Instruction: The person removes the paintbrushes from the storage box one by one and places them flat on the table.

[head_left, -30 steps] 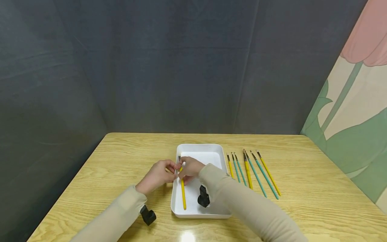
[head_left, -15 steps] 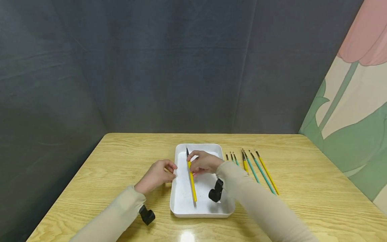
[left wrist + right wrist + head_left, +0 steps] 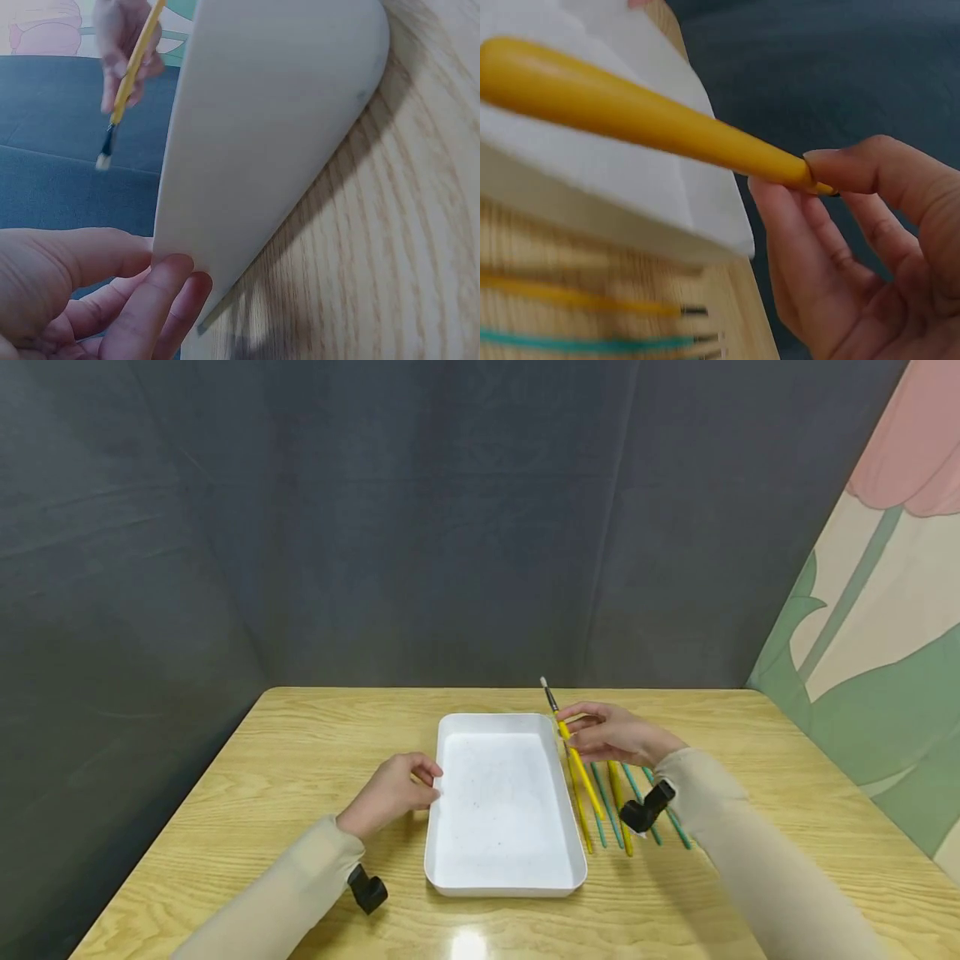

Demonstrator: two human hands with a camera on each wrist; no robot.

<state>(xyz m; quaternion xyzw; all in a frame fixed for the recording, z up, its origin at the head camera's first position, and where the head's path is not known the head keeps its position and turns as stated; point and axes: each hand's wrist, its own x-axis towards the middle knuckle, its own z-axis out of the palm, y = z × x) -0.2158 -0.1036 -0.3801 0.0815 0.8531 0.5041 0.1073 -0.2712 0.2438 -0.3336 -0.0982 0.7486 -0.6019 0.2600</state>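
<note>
A yellow paintbrush with a pale bristle tip is pinched between the thumb and fingers of my right hand. It is held tilted above the row of brushes, just right of the white tray. In the right wrist view the thick yellow handle points away from the fingertips. My left hand grips the tray's left rim; in the left wrist view the thumb and fingers pinch the tray wall. Inside, the tray floor shows only a few dark specks.
Several yellow and teal brushes lie side by side on the wooden table, to the right of the tray, partly hidden by my right hand and wrist. A dark curtain stands behind the table. A floral panel rises at the right.
My right hand has lifted the yellow paintbrush out of the tray and carried it right, over the other brushes. My left hand has stayed at the tray's left rim.
</note>
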